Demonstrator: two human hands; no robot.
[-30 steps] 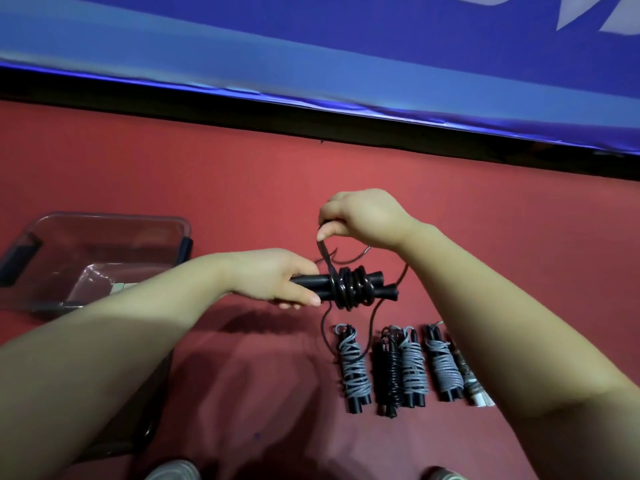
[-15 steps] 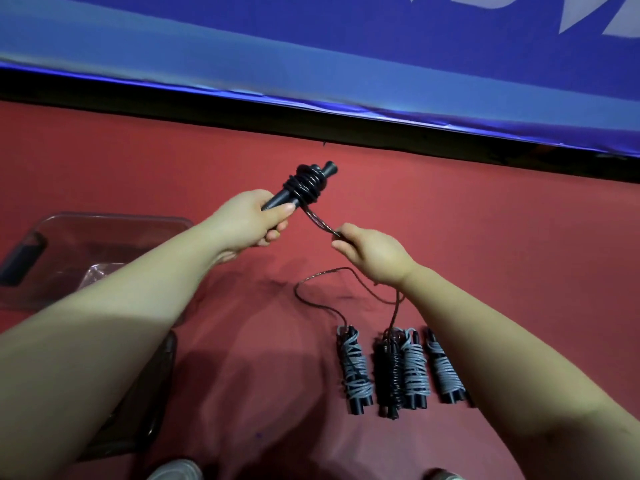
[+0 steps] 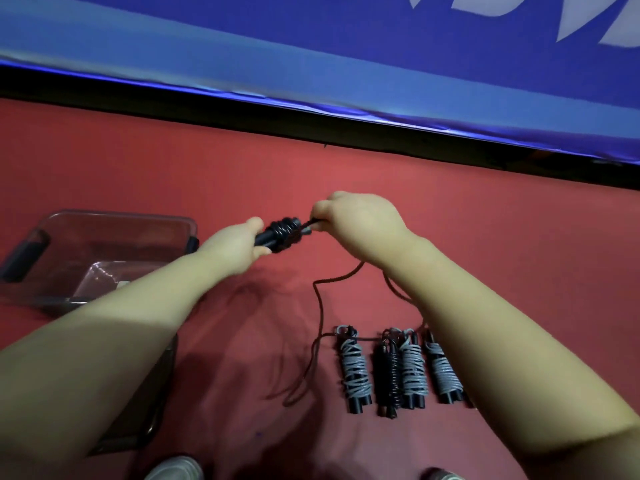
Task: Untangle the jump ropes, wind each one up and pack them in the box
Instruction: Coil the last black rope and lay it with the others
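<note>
My left hand [image 3: 239, 245] grips the black handles of a jump rope [image 3: 282, 232], which has several turns of black cord wound round it. My right hand [image 3: 360, 225] pinches the cord just right of the handles. The loose cord [image 3: 320, 306] hangs down in a loop onto the red floor. Several wound ropes [image 3: 398, 370] lie side by side on the floor below my right forearm, most in grey cord, one in black. The clear plastic box [image 3: 104, 220] stands at the left, partly hidden by my left arm.
A dark lid or tray [image 3: 152, 410] lies on the floor under my left forearm. A blue banner [image 3: 311, 57] with a black base runs along the far edge of the red floor [image 3: 519, 258]. Shoe tips [image 3: 173, 471] show at the bottom.
My left hand lowered the handles and turned them rightward. My right hand rose from below them to their right end, carrying the cord round. The loose loop on the floor shifted.
</note>
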